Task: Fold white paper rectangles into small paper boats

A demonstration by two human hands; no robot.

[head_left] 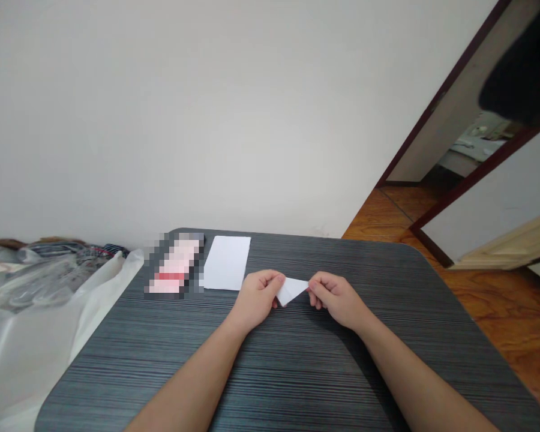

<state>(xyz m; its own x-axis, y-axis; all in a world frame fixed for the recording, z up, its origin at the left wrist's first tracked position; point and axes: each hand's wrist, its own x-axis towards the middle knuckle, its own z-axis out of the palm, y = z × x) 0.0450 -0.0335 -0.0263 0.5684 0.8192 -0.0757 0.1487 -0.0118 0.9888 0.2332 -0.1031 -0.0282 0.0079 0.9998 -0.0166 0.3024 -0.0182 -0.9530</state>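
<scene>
A small piece of white folded paper (292, 290), roughly triangular, is held between both hands above the table. My left hand (259, 295) is closed on its left end, the thumb lying on top. My right hand (333, 295) pinches the pointed right corner between thumb and fingers. Just left of my left hand, a white stack of paper (227, 262) lies flat on the dark table (270, 378). How many layers the folded paper has I cannot tell.
A pixelated pink and dark object (175, 264) lies at the table's back left. Plastic bags (49, 282) with cloth are heaped beyond the left edge. Behind the table rises a white wall (234, 120). To the right are wooden flooring (504, 306) and a doorway.
</scene>
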